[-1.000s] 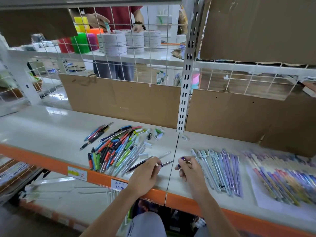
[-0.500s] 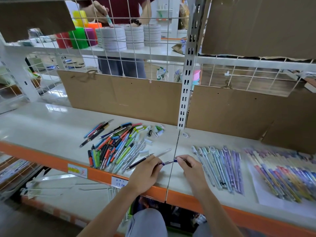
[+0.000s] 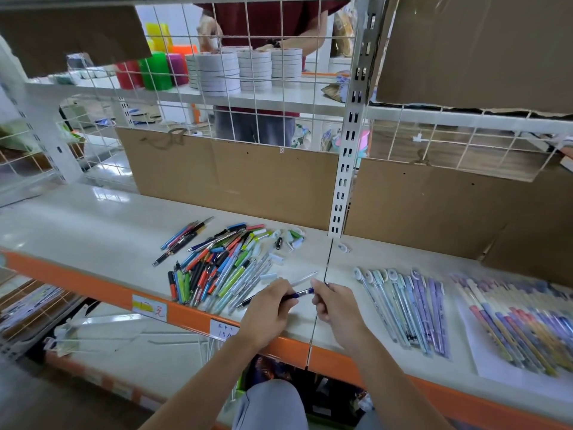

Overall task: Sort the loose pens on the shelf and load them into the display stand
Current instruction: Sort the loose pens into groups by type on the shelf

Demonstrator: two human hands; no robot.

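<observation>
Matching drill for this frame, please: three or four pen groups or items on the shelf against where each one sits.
Things:
1. dark blue pen
2. mixed-colour pen heap
3. pastel pen row
4. white paper sheet

Places:
A. under the far-right pens
B. left of the shelf seam
C. held between left hand and right hand
D. just right of the right hand

Pairs: 1-C, 2-B, 3-D, 4-A

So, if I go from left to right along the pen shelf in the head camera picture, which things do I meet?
Mixed pile of loose pens → left hand → dark blue pen held between both hands → right hand → row of pastel pens → blurred pens on white paper.
</observation>
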